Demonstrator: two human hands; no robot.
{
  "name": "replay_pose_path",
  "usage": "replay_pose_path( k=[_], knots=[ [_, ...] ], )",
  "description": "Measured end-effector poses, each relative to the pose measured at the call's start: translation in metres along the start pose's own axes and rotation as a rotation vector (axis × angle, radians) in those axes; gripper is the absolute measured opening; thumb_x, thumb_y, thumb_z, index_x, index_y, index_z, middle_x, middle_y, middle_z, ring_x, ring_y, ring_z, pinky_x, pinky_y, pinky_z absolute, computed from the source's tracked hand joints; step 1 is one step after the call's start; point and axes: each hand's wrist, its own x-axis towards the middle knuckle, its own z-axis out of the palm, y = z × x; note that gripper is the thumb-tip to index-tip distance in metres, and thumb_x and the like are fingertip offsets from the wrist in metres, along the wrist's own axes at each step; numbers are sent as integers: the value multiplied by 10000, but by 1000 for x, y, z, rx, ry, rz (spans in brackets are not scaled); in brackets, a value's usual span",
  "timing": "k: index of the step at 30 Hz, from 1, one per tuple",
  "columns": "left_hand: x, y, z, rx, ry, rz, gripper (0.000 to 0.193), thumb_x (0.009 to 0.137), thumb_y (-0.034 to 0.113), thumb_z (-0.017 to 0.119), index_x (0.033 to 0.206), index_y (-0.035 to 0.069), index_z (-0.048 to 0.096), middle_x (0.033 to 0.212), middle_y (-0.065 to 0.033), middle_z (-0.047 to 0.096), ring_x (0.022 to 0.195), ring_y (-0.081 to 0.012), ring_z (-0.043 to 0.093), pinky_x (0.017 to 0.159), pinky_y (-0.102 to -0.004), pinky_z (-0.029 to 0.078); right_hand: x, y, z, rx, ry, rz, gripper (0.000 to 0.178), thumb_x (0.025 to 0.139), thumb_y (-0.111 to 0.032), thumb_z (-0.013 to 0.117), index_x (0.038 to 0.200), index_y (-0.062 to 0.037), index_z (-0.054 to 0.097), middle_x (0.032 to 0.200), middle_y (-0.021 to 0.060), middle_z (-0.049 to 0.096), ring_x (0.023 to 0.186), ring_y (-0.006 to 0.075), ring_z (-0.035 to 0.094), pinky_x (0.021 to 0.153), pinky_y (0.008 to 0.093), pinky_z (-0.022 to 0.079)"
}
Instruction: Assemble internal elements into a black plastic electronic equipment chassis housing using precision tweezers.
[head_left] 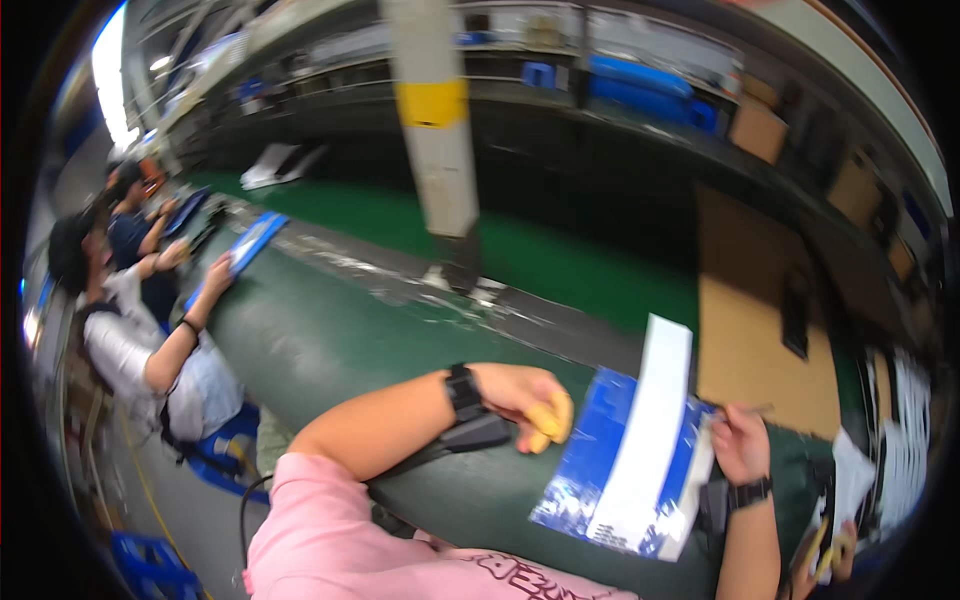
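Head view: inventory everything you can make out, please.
Blue sheet: 1, blue, right of centre
White strip: 1, white, over blue sheet
Thin tool: 1, dark, right of blue sheet
Workbench: 1, green, centre
Cardboard sheet: 1, tan, right
Pillar: 1, white and yellow, upper centre
Bins: several, blue, upper right
Co-workers: 2, white and dark, left
Long panel: 1, blue, with nearer co-worker
Papers: several, white, far right
Another person's hand: at least 1, lower right
Wrist straps: 2, black, both wrists
Left hand: 1, yellow-tipped, beside blue sheet
Right hand: 1, seemingly on thin tool
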Motion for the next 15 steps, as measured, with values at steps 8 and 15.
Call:
replay_pose_path(
  k=[8,15],
  knots=[
    [-14,-4,3,-24,68,-16,188,721,65,604,820,-73,523,652,-148,581,544,-192,588,484,-269,484,11,12,7,38,-20,24,73,764,-25,510,797,-90,510,658,15,481,533,115,420,430,195,324],
    [0,-15,-2,-93,18,32,162,731,65,597,810,-64,539,685,-140,571,600,-214,612,495,-298,516,-3,11,-1,-50,70,-35,36,781,-59,500,811,-70,483,671,46,509,525,96,438,390,186,311]
  ],
)
